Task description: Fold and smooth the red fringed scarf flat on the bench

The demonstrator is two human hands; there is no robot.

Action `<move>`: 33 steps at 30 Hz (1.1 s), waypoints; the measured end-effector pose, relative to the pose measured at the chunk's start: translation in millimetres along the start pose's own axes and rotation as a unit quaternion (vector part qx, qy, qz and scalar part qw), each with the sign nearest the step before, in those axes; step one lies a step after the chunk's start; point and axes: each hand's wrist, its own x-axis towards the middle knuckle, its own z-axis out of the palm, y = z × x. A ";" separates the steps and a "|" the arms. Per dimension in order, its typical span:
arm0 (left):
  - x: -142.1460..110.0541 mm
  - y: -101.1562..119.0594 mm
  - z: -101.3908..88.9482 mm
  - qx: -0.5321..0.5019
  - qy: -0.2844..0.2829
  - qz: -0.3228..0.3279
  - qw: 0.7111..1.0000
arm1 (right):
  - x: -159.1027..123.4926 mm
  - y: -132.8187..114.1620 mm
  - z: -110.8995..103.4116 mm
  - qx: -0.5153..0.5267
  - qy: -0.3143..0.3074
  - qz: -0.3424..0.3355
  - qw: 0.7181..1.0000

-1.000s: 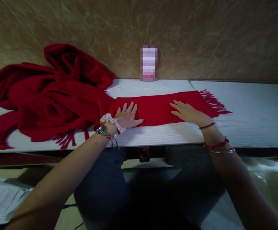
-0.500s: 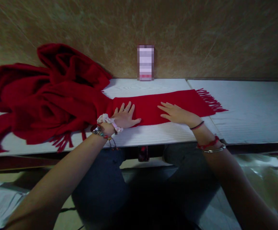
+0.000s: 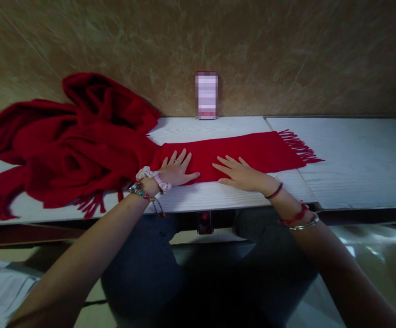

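Note:
A red scarf (image 3: 252, 148) stretches across the white table, its right part flat and smooth, with a fringe at the right end. Its left part lies in a loose, crumpled heap with more fringe hanging toward the front edge. My left hand (image 3: 177, 171) rests on the scarf where the flat part meets the heap, palm down with fingers spread. Farther right, my right hand (image 3: 240, 174) lies flat on the near side of the smooth part, fingers stretched to the left. Neither hand grips the cloth.
A phone with a blurred screen (image 3: 207, 95) leans upright against the brown marbled wall (image 3: 286, 54) behind the table (image 3: 362, 159). The table's front edge runs just above my knees. Papers (image 3: 2, 296) lie low at the left, and shiny clear plastic (image 3: 382, 255) shows at the lower right.
My right hand has slid a little to the left along the scarf, toward my left hand. My left hand stays in about the same place; the view has shifted slightly.

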 end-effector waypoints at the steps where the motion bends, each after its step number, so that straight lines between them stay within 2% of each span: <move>1: 0.9 -1.2 -0.7 0.002 -0.002 0.003 1.000 | -0.1 0.8 -0.3 -0.004 0.008 -0.005 1.000; 5: 15.3 -9.7 -13.2 0.018 0.010 0.028 0.999 | -1.0 -1.4 -3.2 -0.034 0.077 -0.054 0.995; 9: 44.9 -18.5 -37.0 0.047 0.097 0.063 0.992 | -0.4 -11.5 -6.9 -0.049 0.126 -0.137 0.981; 14: 78.5 -19.0 -55.8 0.056 0.069 0.066 0.994 | 5.2 -19.2 -9.2 -0.072 0.118 -0.159 0.978; 16: 87.0 -16.2 -56.9 0.049 0.059 0.077 0.994 | 7.6 -20.9 -8.7 -0.091 0.120 -0.150 0.977; 23: 101.9 -9.6 -54.2 -0.004 0.079 0.081 0.994 | 11.3 -27.9 -2.5 -0.146 0.154 -0.128 0.969; 28: 109.3 -20.0 -48.2 -0.076 0.092 0.096 0.988 | 13.1 -28.7 -0.8 -0.175 0.195 -0.123 0.957; 33: 115.7 -32.9 -41.2 -0.172 0.112 0.127 0.970 | 15.9 -30.6 -2.2 -0.189 0.236 -0.111 0.947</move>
